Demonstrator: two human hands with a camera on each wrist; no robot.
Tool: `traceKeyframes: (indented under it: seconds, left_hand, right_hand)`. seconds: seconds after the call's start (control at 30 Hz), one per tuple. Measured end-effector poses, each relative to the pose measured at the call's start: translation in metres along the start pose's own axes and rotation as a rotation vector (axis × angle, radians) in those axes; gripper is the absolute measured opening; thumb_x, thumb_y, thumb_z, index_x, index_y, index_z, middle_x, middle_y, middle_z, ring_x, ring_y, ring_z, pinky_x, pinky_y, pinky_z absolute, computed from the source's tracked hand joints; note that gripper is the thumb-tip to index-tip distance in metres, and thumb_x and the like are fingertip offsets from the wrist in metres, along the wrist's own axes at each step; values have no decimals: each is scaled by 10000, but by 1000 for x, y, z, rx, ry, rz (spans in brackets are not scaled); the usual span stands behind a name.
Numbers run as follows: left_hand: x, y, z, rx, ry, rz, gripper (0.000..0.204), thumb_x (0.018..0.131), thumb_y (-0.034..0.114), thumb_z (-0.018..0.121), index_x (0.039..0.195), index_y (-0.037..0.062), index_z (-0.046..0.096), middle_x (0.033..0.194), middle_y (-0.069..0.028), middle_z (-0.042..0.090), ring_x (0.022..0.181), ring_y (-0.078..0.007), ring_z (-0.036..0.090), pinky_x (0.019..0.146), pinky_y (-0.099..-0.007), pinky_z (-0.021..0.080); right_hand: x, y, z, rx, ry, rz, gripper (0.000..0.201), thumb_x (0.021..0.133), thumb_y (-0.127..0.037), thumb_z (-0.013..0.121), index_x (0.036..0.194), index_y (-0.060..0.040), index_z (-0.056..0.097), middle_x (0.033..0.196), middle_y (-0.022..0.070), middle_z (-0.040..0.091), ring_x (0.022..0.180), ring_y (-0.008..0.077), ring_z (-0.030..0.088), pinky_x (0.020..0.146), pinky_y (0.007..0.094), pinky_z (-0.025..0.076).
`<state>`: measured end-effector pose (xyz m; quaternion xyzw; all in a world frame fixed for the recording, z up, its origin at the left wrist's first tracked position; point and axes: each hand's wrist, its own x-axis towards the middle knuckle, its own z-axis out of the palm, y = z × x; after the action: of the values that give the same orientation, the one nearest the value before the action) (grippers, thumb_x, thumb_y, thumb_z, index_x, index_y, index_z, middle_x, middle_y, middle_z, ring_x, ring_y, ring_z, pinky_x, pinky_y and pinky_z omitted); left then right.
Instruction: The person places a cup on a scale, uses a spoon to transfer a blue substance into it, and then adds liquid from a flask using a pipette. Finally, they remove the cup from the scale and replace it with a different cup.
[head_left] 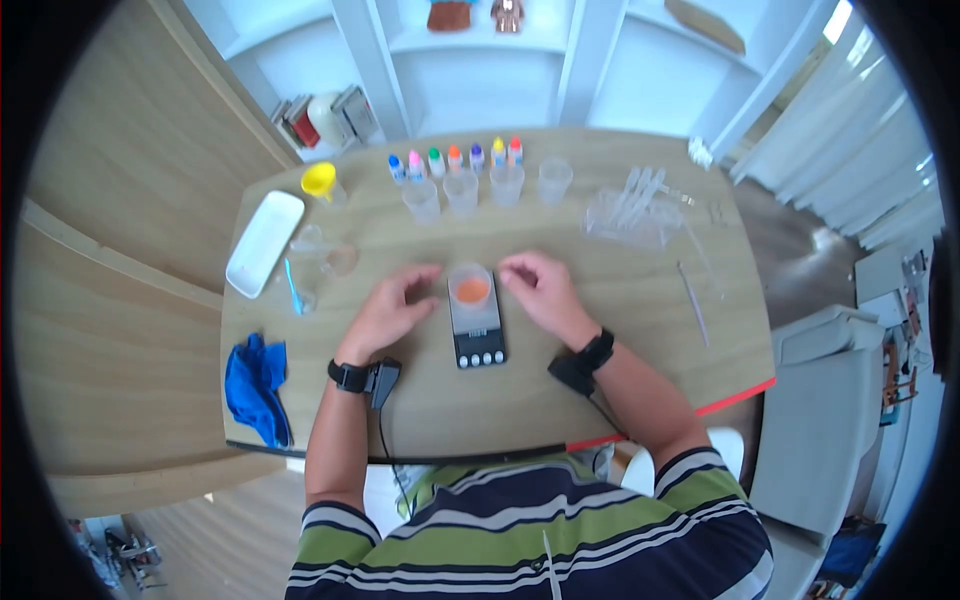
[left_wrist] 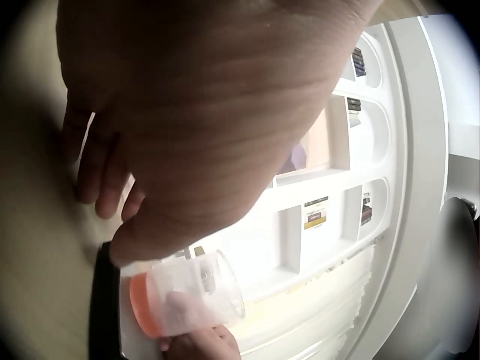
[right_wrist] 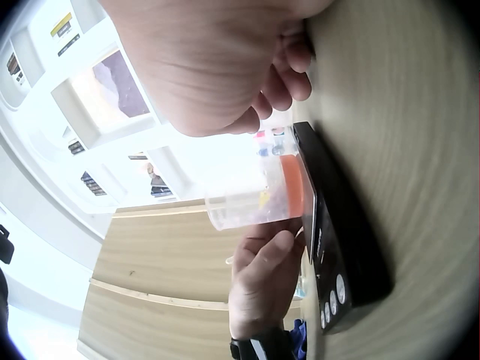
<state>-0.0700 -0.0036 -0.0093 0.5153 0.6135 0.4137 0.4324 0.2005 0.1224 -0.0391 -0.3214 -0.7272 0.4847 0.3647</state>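
Note:
A clear plastic cup [head_left: 470, 287] with orange liquid at its bottom stands upright on a black digital scale [head_left: 480, 345]. My left hand [head_left: 395, 308] is just left of the cup, fingers loosely bent, holding nothing. On the other side, my right hand [head_left: 543, 290] lies near the scale's top right corner with relaxed fingers. In the right wrist view, the cup [right_wrist: 259, 196] rests on the scale [right_wrist: 341, 232], a gap between it and the right hand [right_wrist: 225, 67]. The left wrist view shows the cup [left_wrist: 187, 294] below the left hand [left_wrist: 195, 120].
Several dropper bottles [head_left: 455, 158] stand behind a row of empty cups [head_left: 507, 185]. At left are a white tray [head_left: 264, 243], a yellow funnel [head_left: 319, 180], a blue dropper [head_left: 292, 284] and a blue cloth [head_left: 256, 388]. A clear rack [head_left: 630, 218] and a thin stick [head_left: 692, 303] lie right.

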Motion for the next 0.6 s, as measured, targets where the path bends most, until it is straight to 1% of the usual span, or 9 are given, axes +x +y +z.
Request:
traceKeyframes:
  seconds: [0.03,0.1,0.17,0.2,0.27,0.3,0.4,0.43,0.6]
  left_hand:
    - [1,4,-6,81,-61,5,601,921,82,831,1489,23,645,1369,-83,690,1283,-194,633,1119,-353,509]
    - [1,7,-12,169,-104,42,590,903,90,856,1462,32,675,1330,-71,698,1224,-177,644,1078,-340,525]
    - [3,1,-12,144,-149,99,610,825,164,934,1379,19,726,1174,-100,723,1067,-221,679,965,-360,555]
    - [3,-4,-11,149,-134,127,610,825,164,934,1379,19,726,1174,-100,723,1067,-221,679,965,-360,555]
    - [5,-8,-8,191,-125,220,632,774,189,974,1342,29,747,1081,-94,703,998,-229,661,911,-349,546]
    - [4,-7,-8,222,-132,204,644,755,245,992,1321,43,761,1084,-103,705,1036,-263,662,936,-371,542]
    - [0,-5,-7,318,-107,291,664,749,310,998,1315,52,767,1097,-111,712,1089,-286,661,963,-406,536]
    - [-1,-3,-6,336,-98,294,703,739,387,993,1322,66,768,1115,-107,721,1115,-307,660,999,-431,517]
    - [-4,-3,-1,423,-58,301,773,723,440,986,1372,90,753,1119,-79,723,1116,-294,660,1033,-421,486]
  right_hand:
    - [1,-2,-1,-19,6,-41,125,1037,-111,758,1100,-3,751,864,-30,684,761,52,573,688,258,492]
    - [2,-5,-3,-136,1,-116,155,981,-96,753,1121,-27,758,953,88,736,911,241,682,782,374,544]
    - [1,-8,-4,-189,-4,-154,168,969,-74,744,1131,-29,759,956,94,726,934,273,666,802,387,543]
    - [1,-8,-3,-228,-13,-156,187,957,-53,736,1141,-31,760,959,99,715,956,305,650,822,400,543]
    - [4,-7,-4,-285,-33,-198,191,954,-46,733,1142,-33,764,963,103,716,949,307,650,820,404,544]
    - [4,-6,-5,-331,-56,-207,197,950,-39,730,1143,-35,768,968,107,717,942,310,649,817,407,545]
    - [3,-13,-4,-307,-44,-221,207,948,-45,738,1152,-39,776,968,102,719,946,306,651,821,408,548]
    - [2,-15,-4,-301,-56,-201,228,944,-50,746,1169,-42,783,979,101,727,952,306,653,827,405,551]
    - [3,-14,-4,-305,-85,-222,244,938,-80,764,1178,-43,789,1006,98,740,978,305,657,848,407,554]
